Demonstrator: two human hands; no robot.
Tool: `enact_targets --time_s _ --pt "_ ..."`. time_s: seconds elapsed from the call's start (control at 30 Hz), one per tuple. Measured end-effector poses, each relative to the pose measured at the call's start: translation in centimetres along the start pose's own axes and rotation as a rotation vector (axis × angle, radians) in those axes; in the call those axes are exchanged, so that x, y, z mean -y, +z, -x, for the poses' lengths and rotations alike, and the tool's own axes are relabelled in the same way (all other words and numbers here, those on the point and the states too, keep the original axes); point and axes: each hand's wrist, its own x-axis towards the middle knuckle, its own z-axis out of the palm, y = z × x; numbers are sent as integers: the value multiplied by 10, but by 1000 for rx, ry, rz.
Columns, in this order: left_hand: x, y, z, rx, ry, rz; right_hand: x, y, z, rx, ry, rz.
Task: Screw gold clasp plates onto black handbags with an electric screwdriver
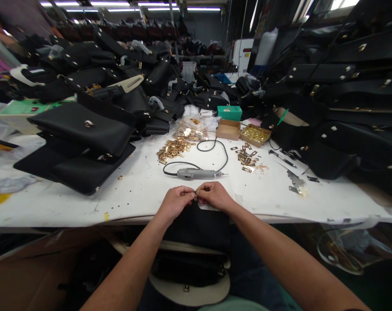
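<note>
Both hands meet at the table's front edge, fingertips pinched together at the end of a black handbag flap (197, 226). My left hand (176, 201) is closed on the flap's left side. My right hand (213, 195) grips it from the right. A tiny shiny piece shows between the fingertips, too small to make out. The handbag (189, 289) lies open on my lap, with a beige lining and a small metal clasp. Just beyond my hands, a grey electric screwdriver (197, 174) with a black cord rests on the white table (144, 196).
Gold metal plates (173, 149) lie piled behind the screwdriver, with more plates (247, 156) to the right. A cardboard box (256, 134) holds small gold parts. Black bags (86, 125) are stacked at left, others (341, 142) at right. A pen (282, 158) lies right.
</note>
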Motion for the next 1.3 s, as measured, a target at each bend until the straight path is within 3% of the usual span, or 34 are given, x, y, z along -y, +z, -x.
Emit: enact_targets --time_s 0.13,0.23,0.37,0.67,0.8,0.9,1.03,1.3 --pt "3 2 13 -83 114 -109 5 0 -5 6 125 -24" --pt "8 2 31 -157 321 -316 9 1 -9 4 187 -14" --pt "21 2 48 -141 562 -623 12 3 -12 -5 220 52" --pt "23 1 36 -43 520 -724 24 6 -11 -27 174 368" --pt "20 3 35 -59 501 -733 19 6 -9 -135 -7 602" --pt "19 4 36 -63 486 -763 13 4 -5 -87 -94 663" --pt "20 4 35 -50 471 -764 11 2 2 13 -82 611" --pt "19 1 32 -32 453 -765 22 5 -1 41 4 730"
